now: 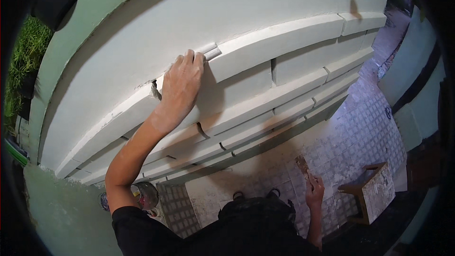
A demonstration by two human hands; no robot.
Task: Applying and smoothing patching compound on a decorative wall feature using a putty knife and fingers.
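My left hand (181, 83), dusted white, is closed at the top edge of a raised block course (279, 37) on the pale wall. From its fingers juts a short whitish folded piece (213, 51), whose exact kind I cannot make out; it lies along the ledge. Just left of the wrist, a small chipped gap (155, 90) breaks the ledge. Low on the right, away from the wall, my right hand (314, 192) grips a putty knife (302, 165) by its handle, the dirty blade pointing up and away.
Lower block courses (265, 97) with dark joints run beneath the ledge. A wooden stool (379, 189) stands on the dusty tiled floor (350, 137) at right. Beneath my left elbow is a round container (148, 195). Green plants (23, 61) grow at far left.
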